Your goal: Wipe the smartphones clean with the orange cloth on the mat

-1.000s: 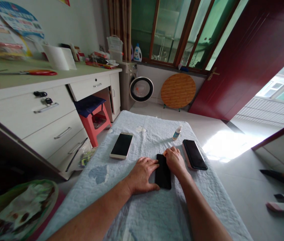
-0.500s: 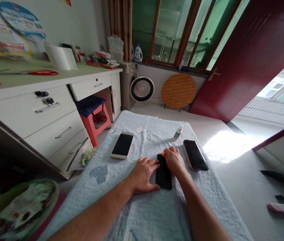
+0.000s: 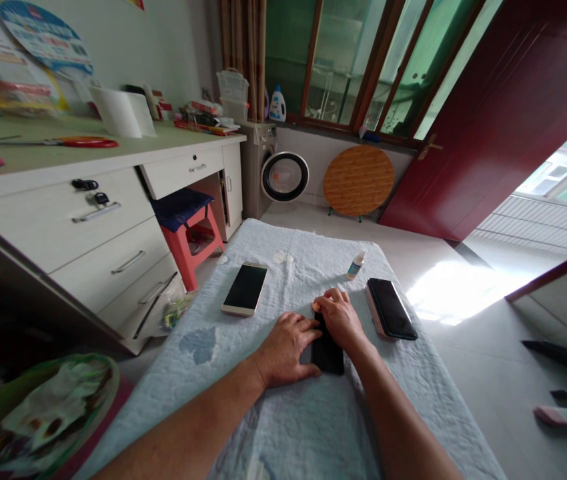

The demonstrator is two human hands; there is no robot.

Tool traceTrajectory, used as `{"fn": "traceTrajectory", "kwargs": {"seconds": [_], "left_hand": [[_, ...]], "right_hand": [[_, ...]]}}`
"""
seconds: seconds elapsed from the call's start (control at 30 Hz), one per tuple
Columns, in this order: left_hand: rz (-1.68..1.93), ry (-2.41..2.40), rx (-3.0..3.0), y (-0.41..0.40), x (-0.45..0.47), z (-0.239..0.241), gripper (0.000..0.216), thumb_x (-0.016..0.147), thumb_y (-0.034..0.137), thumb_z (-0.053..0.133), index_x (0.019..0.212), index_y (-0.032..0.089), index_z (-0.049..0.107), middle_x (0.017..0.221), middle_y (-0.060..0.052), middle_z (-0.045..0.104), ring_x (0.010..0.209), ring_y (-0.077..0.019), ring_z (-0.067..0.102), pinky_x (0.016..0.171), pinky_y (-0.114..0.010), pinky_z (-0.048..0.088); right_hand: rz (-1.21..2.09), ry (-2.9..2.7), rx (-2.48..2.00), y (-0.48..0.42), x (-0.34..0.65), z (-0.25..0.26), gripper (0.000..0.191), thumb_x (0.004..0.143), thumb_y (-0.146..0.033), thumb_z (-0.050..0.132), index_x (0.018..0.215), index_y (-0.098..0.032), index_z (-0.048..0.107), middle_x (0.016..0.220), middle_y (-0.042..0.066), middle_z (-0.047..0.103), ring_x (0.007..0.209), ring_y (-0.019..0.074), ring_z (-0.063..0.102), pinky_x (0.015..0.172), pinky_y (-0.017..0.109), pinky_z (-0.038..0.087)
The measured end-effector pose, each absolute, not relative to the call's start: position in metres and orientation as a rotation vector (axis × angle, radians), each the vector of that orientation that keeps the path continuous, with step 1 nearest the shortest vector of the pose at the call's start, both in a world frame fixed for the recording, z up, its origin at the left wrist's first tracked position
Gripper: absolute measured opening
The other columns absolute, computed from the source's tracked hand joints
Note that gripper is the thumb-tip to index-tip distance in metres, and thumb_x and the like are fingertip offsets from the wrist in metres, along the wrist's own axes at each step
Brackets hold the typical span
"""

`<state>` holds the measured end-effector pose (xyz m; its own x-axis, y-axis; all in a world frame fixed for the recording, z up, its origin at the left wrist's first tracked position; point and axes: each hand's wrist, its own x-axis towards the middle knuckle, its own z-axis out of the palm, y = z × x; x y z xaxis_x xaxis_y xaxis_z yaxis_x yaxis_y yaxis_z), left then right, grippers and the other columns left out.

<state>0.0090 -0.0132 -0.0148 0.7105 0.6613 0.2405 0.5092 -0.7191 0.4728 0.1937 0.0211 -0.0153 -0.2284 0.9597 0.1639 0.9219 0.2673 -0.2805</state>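
Sliding leftward across the top end of the flat, black, glass-faced phone (image 3: 330,355) with the bare right hand (image 3: 341,321), pinching a small, pale-orange piece (image 3: 316,307) in closed fingers and mostly hiding its shape. Steadying the phone's left edge on the pale-blue quilted cloth (image 3: 273,430) with the bare left hand (image 3: 287,350), spreading thumb from fingers, closing on nothing. Probably working best by pressing lightly, moving evenly, and bracing that edge against skidding.

I count: my two hands (image 3: 288,350) (image 3: 342,321); three phone screens (image 3: 246,288) (image 3: 329,355) (image 3: 391,308); one small white-topped bottle (image 3: 355,268); one stool (image 3: 188,240); one washing machine (image 3: 254,157).
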Motion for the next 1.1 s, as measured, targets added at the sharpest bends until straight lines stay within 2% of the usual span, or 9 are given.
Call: {"fn": "traceTrajectory", "kwargs": {"seconds": [0.47,0.7,0.87,1.1], "left_hand": [[0.567,0.925,2.557,-0.016,0.01,-0.008,0.063,0.065,0.052,0.076,0.121,0.027,0.059,0.123,-0.003,0.059,0.109,-0.0287,0.05,0.101,-0.046,0.032],[0.556,1.049,2.563,-0.019,0.011,-0.007,0.062,0.066,0.049,0.074,0.122,0.028,0.058,0.128,-0.003,0.057,0.113,-0.0292,0.048,0.11,-0.053,0.018],[0.602,1.128,2.543,-0.018,0.009,-0.007,0.06,0.069,0.048,0.073,0.122,0.027,0.056,0.129,-0.004,0.057,0.114,-0.0286,0.048,0.111,-0.052,0.015],[0.625,1.239,2.49,-0.013,0.006,-0.013,0.05,0.068,0.055,0.072,0.106,0.025,0.063,0.113,-0.005,0.061,0.11,-0.0296,0.049,0.109,-0.052,0.018]], "right_hand": [[0.225,-2.372,-1.574,0.018,0.189,-0.011,0.022,0.093,-0.023,0.048,0.087,-0.022,0.069,0.101,0.006,0.052,0.09,0.018,0.041,0.08,0.029,0.035],[0.258,-2.367,-1.578,0.018,0.185,-0.009,0.023,0.093,-0.022,0.046,0.089,-0.022,0.069,0.103,0.005,0.054,0.091,0.0177,0.042,0.08,0.028,0.035],[0.231,-2.388,-1.569,0.026,0.178,-0.005,0.021,0.092,-0.023,0.049,0.088,-0.024,0.069,0.1,0.005,0.053,0.091,0.0172,0.043,0.079,0.026,0.034],[0.179,-2.41,-1.634,0.044,0.172,-0.003,0.02,0.091,-0.024,0.051,0.085,-0.024,0.07,0.101,0.005,0.053,0.092,0.0177,0.043,0.079,0.026,0.034]]}}
